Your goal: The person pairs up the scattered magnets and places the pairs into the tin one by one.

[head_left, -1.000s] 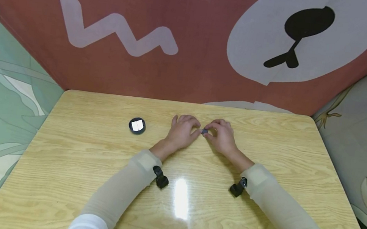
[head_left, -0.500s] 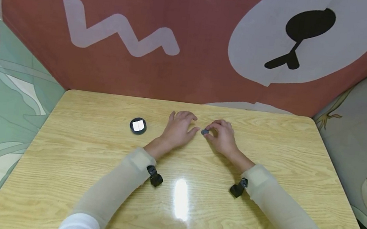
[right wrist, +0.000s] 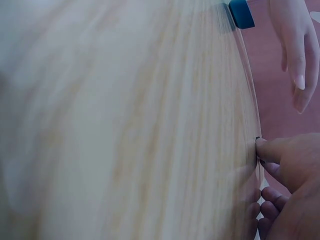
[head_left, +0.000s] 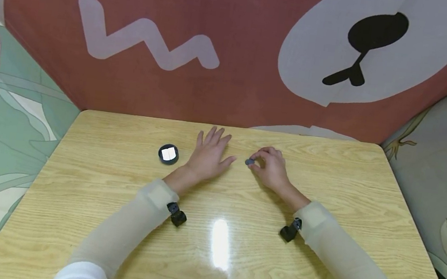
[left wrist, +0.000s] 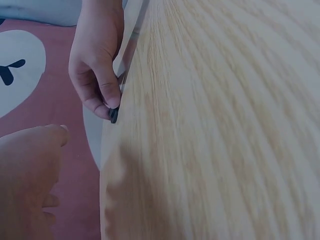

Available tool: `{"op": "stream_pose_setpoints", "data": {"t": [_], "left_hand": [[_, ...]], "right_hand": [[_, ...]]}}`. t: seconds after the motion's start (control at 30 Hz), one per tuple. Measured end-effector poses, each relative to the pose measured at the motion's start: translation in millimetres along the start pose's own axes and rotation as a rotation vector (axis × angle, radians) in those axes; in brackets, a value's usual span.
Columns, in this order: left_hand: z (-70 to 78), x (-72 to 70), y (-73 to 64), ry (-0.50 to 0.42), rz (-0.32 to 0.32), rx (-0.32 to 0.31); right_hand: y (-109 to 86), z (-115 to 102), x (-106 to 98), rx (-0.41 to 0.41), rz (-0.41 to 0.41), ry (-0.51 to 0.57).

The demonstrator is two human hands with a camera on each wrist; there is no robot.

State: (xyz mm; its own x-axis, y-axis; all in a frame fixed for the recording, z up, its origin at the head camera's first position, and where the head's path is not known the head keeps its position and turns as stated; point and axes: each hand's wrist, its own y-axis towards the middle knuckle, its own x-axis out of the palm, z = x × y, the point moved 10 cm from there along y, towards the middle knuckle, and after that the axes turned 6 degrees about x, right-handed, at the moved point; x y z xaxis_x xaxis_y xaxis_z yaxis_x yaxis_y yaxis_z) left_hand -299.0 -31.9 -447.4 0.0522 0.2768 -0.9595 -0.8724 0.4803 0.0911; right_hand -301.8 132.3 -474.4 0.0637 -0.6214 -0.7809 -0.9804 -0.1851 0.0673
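My right hand pinches a small dark bluish-grey piece between thumb and fingertips, low over the table. In the left wrist view the piece looks black, thin and rounded; its exact kind cannot be made out. My left hand is apart from it, fingers spread and straight, thumb pointing right, holding nothing. To the left of that hand stands a low round dark container with white squarish patches on top. Seen from the side in the right wrist view, the container looks teal.
A pale wood-grain table spreads under both arms, with a bright light reflection near its middle. Behind its far edge rises a red-brown wall with printed shapes. Patterned panels flank both sides. Each wrist carries a small black camera.
My left hand has let go of the small dark piece and moved left towards the round container, its fingers spreading. My right hand stays almost in place, still pinching the piece.
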Motion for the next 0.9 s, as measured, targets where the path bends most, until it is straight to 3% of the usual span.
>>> {"op": "stream_pose_setpoints", "data": {"t": [0.9], "left_hand": [[-51.4,-32.4,-36.4,0.011,0.004,-0.039]], "right_hand": [[-0.5,1.3,0.9,-0.006,-0.01,0.015]]}}
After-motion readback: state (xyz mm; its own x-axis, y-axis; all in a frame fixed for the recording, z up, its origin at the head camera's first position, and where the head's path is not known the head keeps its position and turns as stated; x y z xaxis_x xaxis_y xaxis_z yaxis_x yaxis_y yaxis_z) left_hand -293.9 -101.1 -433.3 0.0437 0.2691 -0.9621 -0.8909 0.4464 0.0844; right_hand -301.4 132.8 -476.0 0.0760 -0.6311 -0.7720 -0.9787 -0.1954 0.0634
